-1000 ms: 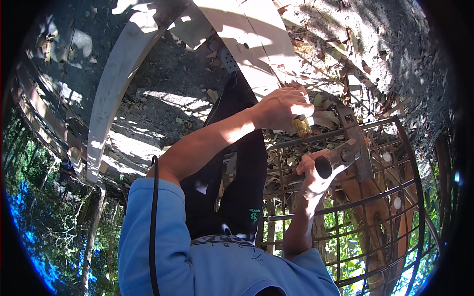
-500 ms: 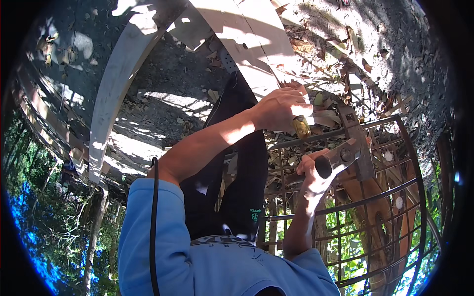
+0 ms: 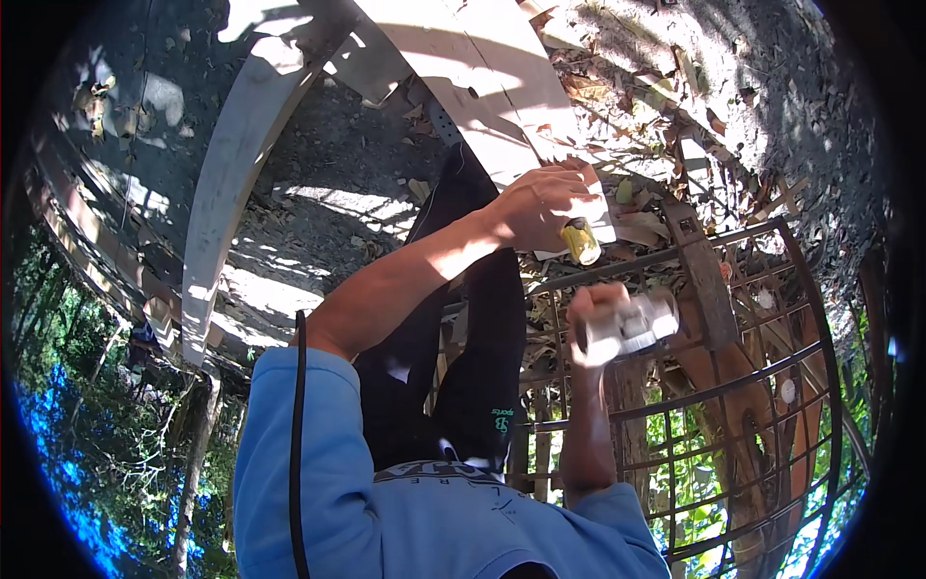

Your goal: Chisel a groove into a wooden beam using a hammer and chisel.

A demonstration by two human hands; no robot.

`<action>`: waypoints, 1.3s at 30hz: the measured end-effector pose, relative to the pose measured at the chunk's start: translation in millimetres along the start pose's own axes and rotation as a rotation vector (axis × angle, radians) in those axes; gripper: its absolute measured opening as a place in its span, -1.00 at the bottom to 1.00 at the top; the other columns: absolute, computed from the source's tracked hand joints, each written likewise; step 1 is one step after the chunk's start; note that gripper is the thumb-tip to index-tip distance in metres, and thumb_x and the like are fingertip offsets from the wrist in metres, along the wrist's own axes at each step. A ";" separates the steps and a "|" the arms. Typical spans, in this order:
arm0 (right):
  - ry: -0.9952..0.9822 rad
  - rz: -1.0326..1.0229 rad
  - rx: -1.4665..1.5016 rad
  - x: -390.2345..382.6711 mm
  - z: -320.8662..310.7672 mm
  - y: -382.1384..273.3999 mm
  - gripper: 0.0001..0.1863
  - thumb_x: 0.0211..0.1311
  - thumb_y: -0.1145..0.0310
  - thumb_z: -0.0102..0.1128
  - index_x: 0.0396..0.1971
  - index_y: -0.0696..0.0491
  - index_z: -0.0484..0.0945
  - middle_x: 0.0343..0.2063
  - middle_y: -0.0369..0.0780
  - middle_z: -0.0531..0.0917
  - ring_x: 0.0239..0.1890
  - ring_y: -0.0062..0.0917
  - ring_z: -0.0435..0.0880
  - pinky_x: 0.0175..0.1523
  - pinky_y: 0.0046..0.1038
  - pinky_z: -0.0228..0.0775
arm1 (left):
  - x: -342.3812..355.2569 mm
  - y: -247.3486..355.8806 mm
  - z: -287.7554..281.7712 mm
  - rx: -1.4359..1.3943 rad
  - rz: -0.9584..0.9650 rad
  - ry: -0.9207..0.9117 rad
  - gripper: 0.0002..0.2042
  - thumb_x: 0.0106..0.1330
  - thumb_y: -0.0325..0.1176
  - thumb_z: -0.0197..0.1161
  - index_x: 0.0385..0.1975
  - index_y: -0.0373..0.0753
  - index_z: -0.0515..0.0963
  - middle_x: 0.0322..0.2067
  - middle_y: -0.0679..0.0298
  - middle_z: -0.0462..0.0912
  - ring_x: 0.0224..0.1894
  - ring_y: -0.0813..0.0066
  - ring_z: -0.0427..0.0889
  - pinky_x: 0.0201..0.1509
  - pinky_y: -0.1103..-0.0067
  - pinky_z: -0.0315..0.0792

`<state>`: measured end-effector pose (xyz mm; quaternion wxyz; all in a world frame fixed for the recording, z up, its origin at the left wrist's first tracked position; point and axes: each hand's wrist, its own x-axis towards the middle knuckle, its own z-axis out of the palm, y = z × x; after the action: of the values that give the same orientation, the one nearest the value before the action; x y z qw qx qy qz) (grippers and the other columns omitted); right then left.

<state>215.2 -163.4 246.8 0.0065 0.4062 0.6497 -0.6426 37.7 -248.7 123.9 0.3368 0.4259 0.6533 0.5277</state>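
My left hand (image 3: 550, 205) is closed around a yellow-handled chisel (image 3: 582, 243) at the near end of a pale wooden board (image 3: 482, 82). The round butt of its handle sticks out toward me; the blade is hidden under my fingers. Just right of and nearer than the chisel, my right hand (image 3: 590, 314) grips a hammer (image 3: 637, 325). Its heavy metal head is smeared by motion and stands apart from the chisel butt.
A curved pale board (image 3: 227, 183) leans at the left. Right of my dark-trousered legs (image 3: 482, 318) stands a rusty metal grid frame (image 3: 675, 386), with a notched wooden block (image 3: 704, 280) on it. Dry leaves and wood chips (image 3: 617, 116) litter the ground.
My right hand and the hammer have swung up and to the left, toward the chisel, and the hammer head has turned. My left hand stays on the chisel, its butt shifted slightly.
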 end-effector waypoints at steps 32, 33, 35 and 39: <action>0.043 -0.366 -0.505 32.4 21.2 -47.7 -0.82 0.02 0.36 0.33 -0.41 0.09 0.54 -0.61 -0.21 0.58 -0.60 -0.41 0.59 -0.46 -0.40 0.44 | 3.3 -8.0 -21.1 -0.119 -0.006 0.077 -0.72 -0.14 -0.48 0.44 -0.42 -0.27 0.48 -0.42 0.15 0.57 -0.33 0.09 0.59 -0.20 0.37 0.50; -0.017 -0.393 -0.510 17.1 11.4 -52.4 -0.84 0.01 0.38 0.33 -0.45 0.06 0.53 -0.62 -0.22 0.57 -0.59 -0.42 0.58 -0.47 -0.42 0.42 | 2.6 -9.8 -19.4 -0.090 -0.081 0.020 -0.71 -0.15 -0.49 0.44 -0.43 -0.27 0.47 -0.44 0.15 0.56 -0.34 0.09 0.58 -0.21 0.38 0.49; -0.135 -0.060 0.159 -15.9 -4.6 -71.4 -0.80 -0.05 0.65 0.31 -0.53 0.08 0.45 -0.64 -0.26 0.55 -0.58 -0.50 0.57 -0.47 -0.44 0.43 | 0.8 -13.7 -18.5 -0.173 -0.096 -0.037 -0.69 -0.17 -0.46 0.46 -0.45 -0.27 0.45 -0.45 0.15 0.55 -0.33 0.10 0.59 -0.22 0.40 0.48; 0.013 -0.235 0.047 -16.0 -8.4 -81.9 -0.80 0.00 0.65 0.25 -0.53 0.09 0.39 -0.61 -0.21 0.57 -0.55 -0.44 0.58 -0.37 -0.38 0.52 | -1.9 -16.7 -19.1 -0.164 -0.066 -0.044 -0.67 -0.19 -0.45 0.47 -0.46 -0.28 0.43 -0.45 0.16 0.57 -0.34 0.10 0.58 -0.24 0.39 0.46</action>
<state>186.3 -151.9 324.8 -0.0827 0.3313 0.6777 -0.6512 18.2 -259.4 111.7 0.4020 0.3865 0.6140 0.5587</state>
